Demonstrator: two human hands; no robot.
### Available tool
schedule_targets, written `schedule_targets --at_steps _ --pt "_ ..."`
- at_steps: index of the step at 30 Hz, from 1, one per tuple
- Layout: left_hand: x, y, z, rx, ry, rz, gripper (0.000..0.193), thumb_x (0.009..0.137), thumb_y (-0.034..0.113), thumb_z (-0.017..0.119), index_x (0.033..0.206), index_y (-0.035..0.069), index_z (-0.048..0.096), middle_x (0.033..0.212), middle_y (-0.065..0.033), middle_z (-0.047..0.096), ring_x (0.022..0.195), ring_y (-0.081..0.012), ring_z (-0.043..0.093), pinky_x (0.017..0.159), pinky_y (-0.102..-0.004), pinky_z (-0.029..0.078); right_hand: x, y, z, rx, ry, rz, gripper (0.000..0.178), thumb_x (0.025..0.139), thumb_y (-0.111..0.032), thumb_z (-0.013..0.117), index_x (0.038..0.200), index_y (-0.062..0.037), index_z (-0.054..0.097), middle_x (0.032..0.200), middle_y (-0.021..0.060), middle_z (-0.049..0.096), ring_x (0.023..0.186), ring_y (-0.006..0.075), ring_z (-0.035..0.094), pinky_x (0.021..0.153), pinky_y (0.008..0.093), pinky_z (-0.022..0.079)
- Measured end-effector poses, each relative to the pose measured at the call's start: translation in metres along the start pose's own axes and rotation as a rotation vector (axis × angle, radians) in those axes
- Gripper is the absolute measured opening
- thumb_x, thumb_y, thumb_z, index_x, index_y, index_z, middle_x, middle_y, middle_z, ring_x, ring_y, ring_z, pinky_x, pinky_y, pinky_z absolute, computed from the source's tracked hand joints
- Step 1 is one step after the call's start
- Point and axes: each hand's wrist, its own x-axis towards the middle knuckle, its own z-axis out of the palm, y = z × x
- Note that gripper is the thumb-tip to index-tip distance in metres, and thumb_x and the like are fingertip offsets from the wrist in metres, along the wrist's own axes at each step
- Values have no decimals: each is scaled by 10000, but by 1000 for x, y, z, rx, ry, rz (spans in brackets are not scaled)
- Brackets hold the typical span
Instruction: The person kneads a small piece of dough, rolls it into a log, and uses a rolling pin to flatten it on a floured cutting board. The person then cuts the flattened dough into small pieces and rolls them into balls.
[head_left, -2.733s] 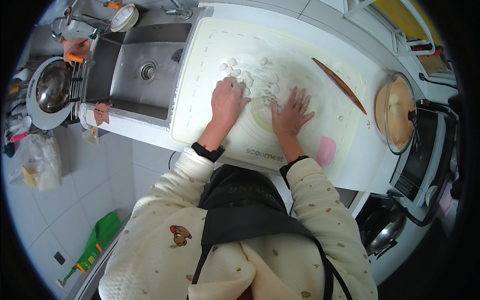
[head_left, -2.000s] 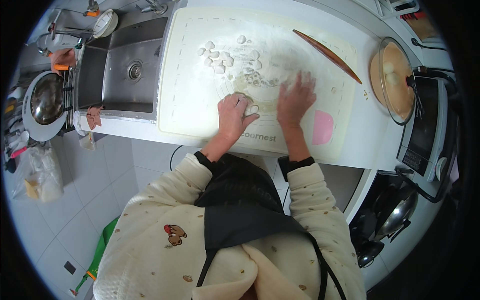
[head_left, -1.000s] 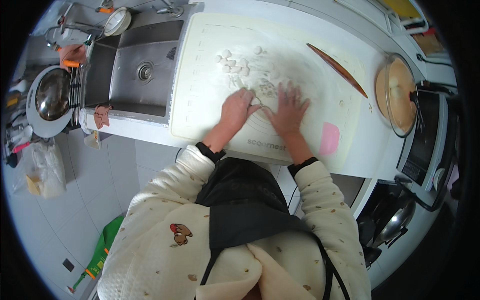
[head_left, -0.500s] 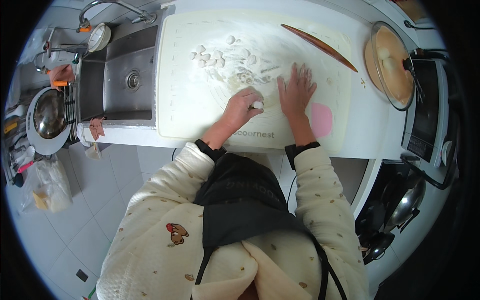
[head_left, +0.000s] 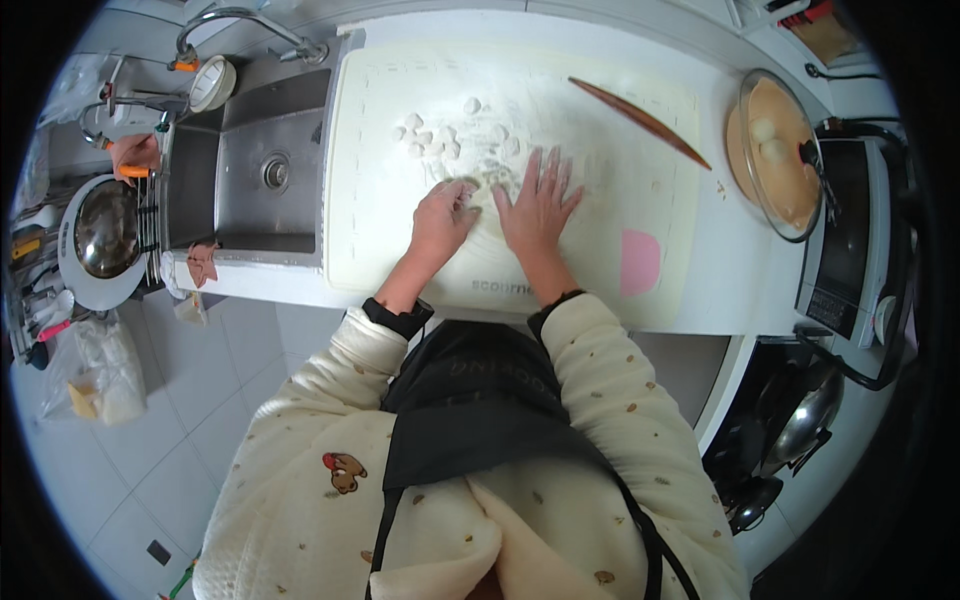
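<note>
1. White, floury dough lumps (head_left: 425,138) are sitting in a loose bunch toward the far left of the cream mat (head_left: 375,230), with a few others lying just right of it.
2. Left hand (head_left: 437,222) is resting half-curled near them; can't tell if it's gripping any dough.
3. Right hand (head_left: 538,205) is lying palm-down, fingers spread apart, nothing gripped.
4. Dark lettering (head_left: 500,287) is running along the mat's near edge, and the black apron (head_left: 470,440) is showing faint print.

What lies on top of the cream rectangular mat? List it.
Small white dough lumps, a brown tapered wooden rolling pin, a flat pink rounded scraper and scattered white flour. The left hand and right hand hide what is beneath them.
</note>
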Motion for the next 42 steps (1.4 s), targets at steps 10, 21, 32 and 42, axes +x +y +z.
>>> schedule_targets --at_steps 10,21,32,42 --pt "109 24 35 446 -23 396 325 707 123 776 1018 77 692 1137 -112 562 1107 -316 530 908 -442 460 -1 4 6 -66 -37 -57 919 869 -571 617 1533 -28 287 1603 182 271 1496 393 189 1099 738 113" --pt "36 6 21 342 -96 553 358 718 240 799 969 52 628 976 -116 585 976 -332 587 802 -421 493 -30 63 -5 -92 76 -204 748 877 -506 629 1497 -150 410 1552 163 349 1446 383 284 1097 711 148" --pt "-1 0 47 9 -79 449 340 721 97 809 1028 60 668 903 -99 613 803 -314 601 712 -399 506 20 44 -10 155 292 -12 583 969 -388 556 1447 -73 449 1478 209 429 1411 397 339 1095 612 218" --pt "-14 15 71 -64 -21 258 399 751 29 725 1128 31 597 1022 -129 639 960 -355 611 831 -430 511 25 38 -6 219 253 107 568 980 -397 536 1435 -67 453 1483 221 424 1401 403 345 1077 574 264"
